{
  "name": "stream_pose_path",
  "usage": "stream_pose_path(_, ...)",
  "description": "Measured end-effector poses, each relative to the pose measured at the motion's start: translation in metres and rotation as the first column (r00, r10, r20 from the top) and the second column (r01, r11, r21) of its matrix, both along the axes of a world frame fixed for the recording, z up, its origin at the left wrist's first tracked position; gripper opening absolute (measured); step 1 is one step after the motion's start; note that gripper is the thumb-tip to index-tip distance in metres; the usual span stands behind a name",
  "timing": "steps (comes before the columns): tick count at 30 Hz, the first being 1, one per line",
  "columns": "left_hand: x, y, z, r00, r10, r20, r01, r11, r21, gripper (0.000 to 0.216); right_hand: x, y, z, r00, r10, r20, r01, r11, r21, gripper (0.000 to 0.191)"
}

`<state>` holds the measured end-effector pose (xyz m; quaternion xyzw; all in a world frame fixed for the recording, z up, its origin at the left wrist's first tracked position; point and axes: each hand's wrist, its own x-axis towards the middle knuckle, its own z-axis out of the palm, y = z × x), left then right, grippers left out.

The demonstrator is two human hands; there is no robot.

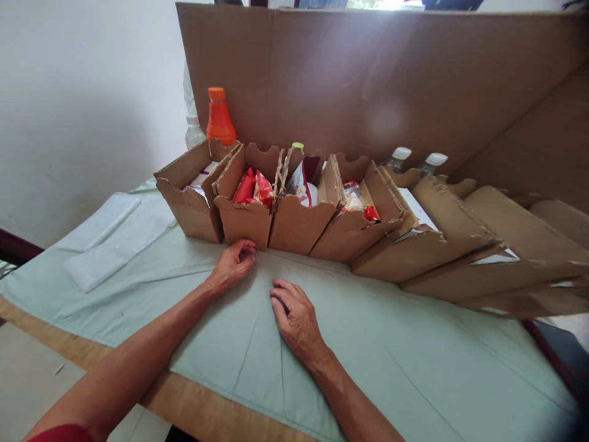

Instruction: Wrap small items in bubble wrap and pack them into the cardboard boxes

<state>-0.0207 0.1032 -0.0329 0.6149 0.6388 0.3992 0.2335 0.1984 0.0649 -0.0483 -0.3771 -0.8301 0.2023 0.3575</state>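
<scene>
In the centre of the frame stands an open cardboard box (pixel 243 224) with red packets (pixel 246 186) inside, its base just beside the left hand (pixel 234 263); whether they touch is hard to tell. That hand's fingers curl loosely with a gap to the thumb, apparently holding nothing. The right hand (pixel 297 316), lower and right of it, rests on the green cloth (pixel 230 350), fingers gently bent, thumb apart, no item visible in its grasp. As for progress, the packets shown sit within their boxes, including a white-and-maroon packet (pixel 301 183) right of centre; none lies out before the hands, and nothing more looks done. Clear plastic sleeves (pixel 117 242) lie flat at left; an orange bottle (pixel 219 123) stands behind the row, upper left, before a tall cardboard panel (pixel 322 73).
</scene>
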Motion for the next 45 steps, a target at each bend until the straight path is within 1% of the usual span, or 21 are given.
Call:
stream_pose_path(6, -0.001, 0.003, -0.014, 0.998, -0.047, -0.052, 0.047, 0.999, 0.004, 0.046, 0.001, 0.000, 0.001, 1.000, 0.009, -0.021, -0.009, 1.000, -0.012, 0.023)
stream_pose_path(9, -0.001, 0.004, -0.013, 0.990, -0.066, -0.124, 0.066, 0.998, -0.007, 0.050, 0.001, 0.001, -0.001, 0.999, 0.014, -0.035, -0.015, 1.000, -0.025, 0.023)
stream_pose_path(13, 0.006, -0.001, -0.009, 0.952, -0.121, -0.283, 0.119, 0.993, -0.026, 0.052, 0.001, 0.003, -0.005, 0.997, 0.014, -0.073, -0.017, 0.999, -0.045, 0.022)
stream_pose_path(16, 0.020, -0.026, -0.006, 0.901, -0.181, -0.395, 0.177, 0.983, -0.047, 0.047, 0.000, 0.005, -0.008, 0.993, 0.007, -0.119, -0.014, 0.998, -0.062, 0.022)
stream_pose_path(19, 0.032, -0.072, -0.004, 0.841, -0.273, -0.467, 0.253, 0.962, -0.107, 0.053, 0.001, 0.009, -0.007, 0.983, -0.015, -0.184, -0.002, 0.996, -0.092, 0.023)
stream_pose_path(21, 0.030, -0.106, 0.000, 0.797, -0.399, -0.453, 0.347, 0.917, -0.197, 0.059, 0.003, 0.012, -0.006, 0.972, -0.043, -0.231, 0.015, 0.992, -0.124, 0.024)
stream_pose_path(23, 0.014, -0.134, 0.011, 0.744, -0.584, -0.325, 0.511, 0.811, -0.286, 0.059, 0.006, 0.015, -0.006, 0.961, -0.073, -0.268, 0.029, 0.986, -0.163, 0.026)
stream_pose_path(24, 0.000, -0.142, 0.021, 0.714, -0.660, -0.233, 0.592, 0.747, -0.301, 0.054, 0.006, 0.016, -0.006, 0.956, -0.085, -0.281, 0.033, 0.983, -0.183, 0.026)
stream_pose_path(25, -0.016, -0.145, 0.033, 0.702, -0.694, -0.157, 0.639, 0.712, -0.290, 0.043, 0.007, 0.017, -0.006, 0.952, -0.094, -0.291, 0.035, 0.979, -0.202, 0.026)
stream_pose_path(26, -0.035, -0.144, 0.047, 0.772, -0.623, -0.126, 0.586, 0.775, -0.236, 0.031, 0.007, 0.017, -0.006, 0.949, -0.101, -0.298, 0.035, 0.975, -0.219, 0.026)
stream_pose_path(27, -0.054, -0.138, 0.062, 0.877, -0.447, -0.176, 0.430, 0.894, -0.125, 0.032, 0.007, 0.017, -0.006, 0.947, -0.106, -0.303, 0.034, 0.972, -0.233, 0.025)
stream_pose_path(28, -0.073, -0.128, 0.079, 0.943, -0.225, -0.243, 0.240, 0.970, 0.032, 0.035, 0.007, 0.017, -0.006, 0.945, -0.109, -0.307, 0.033, 0.969, -0.245, 0.025)
stream_pose_path(29, -0.092, -0.115, 0.095, 0.955, -0.028, -0.294, 0.086, 0.978, 0.188, 0.038, 0.006, 0.017, -0.005, 0.944, -0.112, -0.310, 0.032, 0.967, -0.254, 0.025)
stream_pose_path(30, -0.109, -0.101, 0.111, 0.935, 0.132, -0.329, -0.022, 0.948, 0.316, 0.044, 0.006, 0.016, -0.004, 0.943, -0.114, -0.312, 0.030, 0.965, -0.261, 0.026)
stream_pose_path(32, -0.134, -0.069, 0.135, 0.838, 0.311, -0.449, -0.104, 0.898, 0.428, 0.055, 0.005, 0.016, -0.003, 0.941, -0.115, -0.317, 0.027, 0.963, -0.269, 0.026)
stream_pose_path(33, -0.143, -0.054, 0.143, 0.793, 0.328, -0.513, -0.095, 0.899, 0.428, 0.057, 0.004, 0.016, -0.002, 0.941, -0.114, -0.319, 0.025, 0.962, -0.271, 0.026)
stream_pose_path(35, -0.154, -0.028, 0.148, 0.737, 0.279, -0.616, -0.056, 0.933, 0.356, 0.046, 0.003, 0.016, -0.001, 0.941, -0.110, -0.322, 0.019, 0.962, -0.273, 0.025)
stream_pose_path(38, -0.158, -0.009, 0.141, 0.716, 0.219, -0.662, -0.046, 0.962, 0.269, 0.019, 0.003, 0.017, 0.000, 0.941, -0.100, -0.324, 0.008, 0.962, -0.273, 0.023)
stream_pose_path(41, -0.153, -0.023, 0.133, 0.705, 0.247, -0.665, -0.027, 0.946, 0.323, 0.020, 0.003, 0.016, -0.001, 0.939, -0.093, -0.331, -0.001, 0.962, -0.271, 0.022)
stream_pose_path(43, -0.142, -0.050, 0.134, 0.686, 0.245, -0.685, 0.045, 0.925, 0.376, 0.022, 0.003, 0.017, -0.002, 0.936, -0.088, -0.341, -0.007, 0.963, -0.270, 0.022)
stream_pose_path(45, -0.120, -0.082, 0.140, 0.653, 0.232, -0.721, 0.139, 0.899, 0.416, 0.022, 0.003, 0.018, -0.003, 0.931, -0.081, -0.356, -0.019, 0.963, -0.267, 0.022)
